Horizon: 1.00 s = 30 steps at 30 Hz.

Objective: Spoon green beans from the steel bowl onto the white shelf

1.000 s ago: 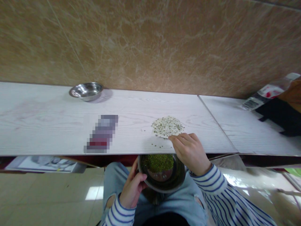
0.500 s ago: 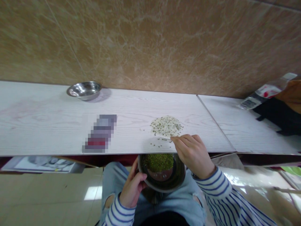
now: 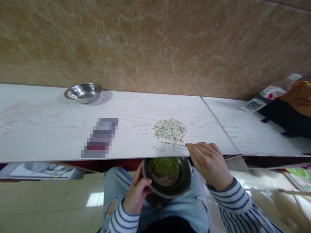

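My left hand (image 3: 138,191) is closed on the left rim of a metal bowl (image 3: 186,181), held just below the table's front edge. Green mung beans (image 3: 165,166) lie in the bowl, heaped toward its far side. My right hand (image 3: 210,163) is at the table edge, right of the bowl, pinching a thin metal tool (image 3: 180,144) whose exact kind I cannot make out. The tool's tip points left, by the near side of a pile of white grains mixed with green beans (image 3: 170,129). Several loose beans (image 3: 164,149) are scattered between pile and edge.
A second metal bowl (image 3: 84,94) stands at the back left by the wall. A pixelated flat item (image 3: 100,137) lies left of the pile. On the right are a clear plastic bottle (image 3: 267,94) and a black and brown item (image 3: 286,113). A seam (image 3: 220,124) crosses the white table (image 3: 136,110).
My right hand has moved to the right and slightly back from the pile with the tool, showing more of the tool. My left hand and the bowl stay nearly in place.
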{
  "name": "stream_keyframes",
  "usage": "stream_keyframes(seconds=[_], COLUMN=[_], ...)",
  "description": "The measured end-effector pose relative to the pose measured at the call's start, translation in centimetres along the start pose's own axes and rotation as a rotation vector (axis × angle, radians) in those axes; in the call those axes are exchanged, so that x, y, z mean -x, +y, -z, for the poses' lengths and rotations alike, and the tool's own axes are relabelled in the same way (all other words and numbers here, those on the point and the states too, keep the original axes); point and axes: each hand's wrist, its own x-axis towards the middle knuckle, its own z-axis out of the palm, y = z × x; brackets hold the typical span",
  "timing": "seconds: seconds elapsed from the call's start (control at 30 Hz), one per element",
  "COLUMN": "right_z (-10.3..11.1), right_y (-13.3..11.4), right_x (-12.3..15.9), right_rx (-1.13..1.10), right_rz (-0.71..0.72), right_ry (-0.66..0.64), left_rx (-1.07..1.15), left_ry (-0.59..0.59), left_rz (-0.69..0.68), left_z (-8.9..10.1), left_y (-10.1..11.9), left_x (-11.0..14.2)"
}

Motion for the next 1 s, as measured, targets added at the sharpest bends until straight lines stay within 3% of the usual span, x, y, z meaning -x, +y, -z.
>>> stream_keyframes(seconds=[1.0], right_z=[0.08], right_y=[-0.13], right_x=[0.36], right_rx=[-0.006], right_rz=[-0.003], right_ry=[-0.023], left_rx=[-0.021], left_ry=[0.000], left_rz=[-0.012], left_z=[-0.34], left_y=[0.20], left_x=[0.31])
